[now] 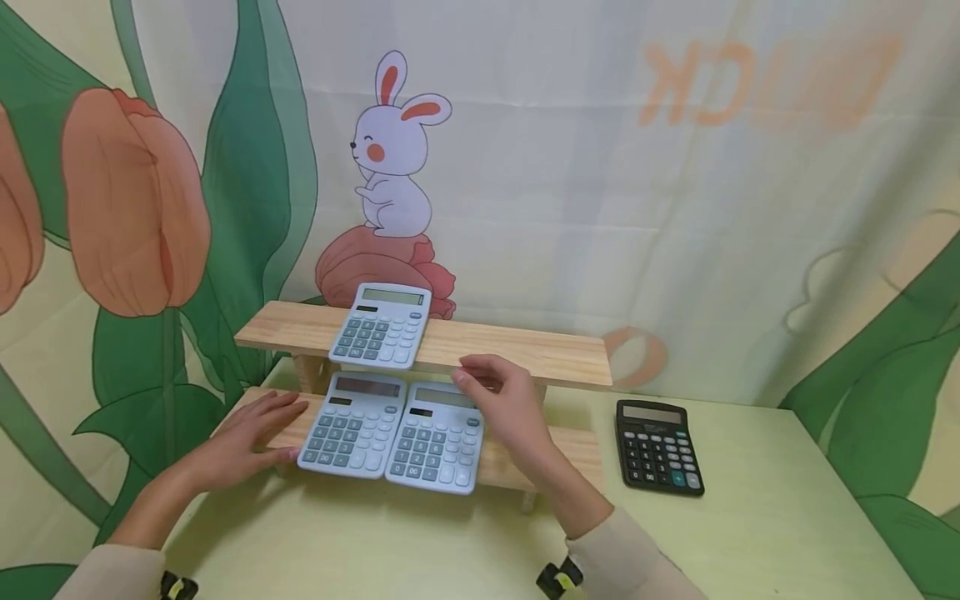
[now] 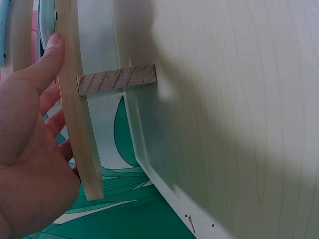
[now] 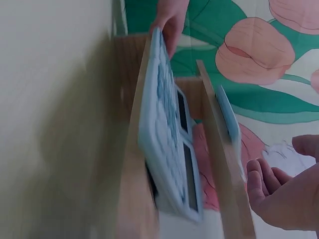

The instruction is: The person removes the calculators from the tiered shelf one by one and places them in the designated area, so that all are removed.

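Note:
Two white calculators stand side by side on the lower tier of a wooden shelf: the left calculator (image 1: 352,425) and the right calculator (image 1: 435,437). A third white calculator (image 1: 382,326) leans on the upper tier. My left hand (image 1: 251,437) rests on the lower tier's left end, fingers spread. Its thumb (image 2: 53,47) is right at the left calculator's lower corner. Over the right calculator's top corner, by the upper tier's front edge, hovers my right hand (image 1: 510,408). Its fingers (image 3: 266,181) are loosely curled with nothing between them.
The two-tier wooden shelf (image 1: 555,358) stands on a pale table (image 1: 315,550) against a printed curtain (image 1: 540,192). To its right a black calculator (image 1: 658,447) lies on the table. Below the lower tier, a wooden support (image 2: 117,80) reaches down to the tabletop.

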`<state>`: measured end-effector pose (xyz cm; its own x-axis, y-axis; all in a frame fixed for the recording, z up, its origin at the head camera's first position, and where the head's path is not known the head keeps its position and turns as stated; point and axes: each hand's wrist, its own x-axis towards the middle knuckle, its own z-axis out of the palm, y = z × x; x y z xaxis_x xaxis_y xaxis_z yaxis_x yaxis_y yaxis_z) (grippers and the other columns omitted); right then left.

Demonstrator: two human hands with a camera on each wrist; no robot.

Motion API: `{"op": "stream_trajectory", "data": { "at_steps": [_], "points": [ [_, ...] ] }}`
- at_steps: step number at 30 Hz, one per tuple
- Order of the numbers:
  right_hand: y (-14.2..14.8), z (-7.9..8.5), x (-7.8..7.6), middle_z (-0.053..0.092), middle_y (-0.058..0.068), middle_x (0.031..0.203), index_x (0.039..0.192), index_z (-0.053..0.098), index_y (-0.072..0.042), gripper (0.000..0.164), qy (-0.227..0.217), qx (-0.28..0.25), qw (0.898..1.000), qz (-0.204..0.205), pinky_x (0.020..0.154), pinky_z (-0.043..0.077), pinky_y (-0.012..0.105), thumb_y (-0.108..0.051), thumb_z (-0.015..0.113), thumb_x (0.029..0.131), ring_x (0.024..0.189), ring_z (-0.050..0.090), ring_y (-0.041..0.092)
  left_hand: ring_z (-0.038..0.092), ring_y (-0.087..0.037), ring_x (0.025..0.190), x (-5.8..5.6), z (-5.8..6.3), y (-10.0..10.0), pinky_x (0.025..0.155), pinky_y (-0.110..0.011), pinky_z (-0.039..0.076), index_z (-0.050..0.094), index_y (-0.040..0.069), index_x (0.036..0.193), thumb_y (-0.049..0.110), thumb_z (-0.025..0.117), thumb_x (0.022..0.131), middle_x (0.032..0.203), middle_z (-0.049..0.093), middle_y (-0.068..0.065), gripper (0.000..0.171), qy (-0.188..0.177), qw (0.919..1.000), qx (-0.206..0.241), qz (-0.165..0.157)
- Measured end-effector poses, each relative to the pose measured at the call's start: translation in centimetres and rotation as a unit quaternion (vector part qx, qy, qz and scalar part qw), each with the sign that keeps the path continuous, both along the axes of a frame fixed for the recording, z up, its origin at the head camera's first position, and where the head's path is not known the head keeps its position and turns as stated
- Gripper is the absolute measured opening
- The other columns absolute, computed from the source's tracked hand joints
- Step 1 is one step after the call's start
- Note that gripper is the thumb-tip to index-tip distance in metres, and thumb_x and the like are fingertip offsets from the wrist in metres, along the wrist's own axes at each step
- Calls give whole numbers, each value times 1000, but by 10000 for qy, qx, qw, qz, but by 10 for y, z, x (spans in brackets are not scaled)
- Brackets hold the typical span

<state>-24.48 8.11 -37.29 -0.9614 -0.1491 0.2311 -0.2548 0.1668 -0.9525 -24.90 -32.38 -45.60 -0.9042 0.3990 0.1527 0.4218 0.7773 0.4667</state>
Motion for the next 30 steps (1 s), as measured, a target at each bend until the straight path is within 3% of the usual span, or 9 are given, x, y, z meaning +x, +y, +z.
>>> {"op": "stream_trajectory", "data": {
  "at_steps": [7,14,18,23,30],
  "points": [
    [-38,-15,-20,77,10,113,126,74,-4,32,-674,-410,9965,278,100,56,37,-26,74,102,107,74,24,24,-61,148,-3,-9,-1,109,-81,20,50,2,156,41,77,97,162,40,-29,76,335,9993,93,-111],
    [-62,-29,-30,76,21,117,123,74,2,33,-1324,-1222,9822,532,101,57,43,-24,74,102,109,75,33,28,-61,145,-4,-12,-3,109,-80,21,52,2,154,37,79,95,159,42,-30,74,599,9980,98,-168],
    [-71,-31,-35,77,23,114,120,75,4,32,-1620,-1663,9713,508,101,57,43,-23,74,102,107,77,32,27,-61,147,-2,-7,-1,112,-79,21,51,1,155,37,78,97,161,41,-29,74,456,9989,-21,-131],
    [-79,-31,-38,79,19,109,115,78,-1,25,-1842,-1928,9631,366,101,57,43,-24,73,103,101,79,27,24,-60,149,1,-1,0,113,-78,20,49,0,156,39,76,98,163,39,-28,74,242,9996,-137,-95],
    [-83,-27,-36,80,15,108,117,78,-6,23,-1989,-2048,9581,245,102,57,43,-24,68,106,101,78,25,25,-60,148,-3,-9,-2,112,-78,20,50,2,156,40,76,98,161,40,-29,74,398,9990,44,-185]
  ]
}}
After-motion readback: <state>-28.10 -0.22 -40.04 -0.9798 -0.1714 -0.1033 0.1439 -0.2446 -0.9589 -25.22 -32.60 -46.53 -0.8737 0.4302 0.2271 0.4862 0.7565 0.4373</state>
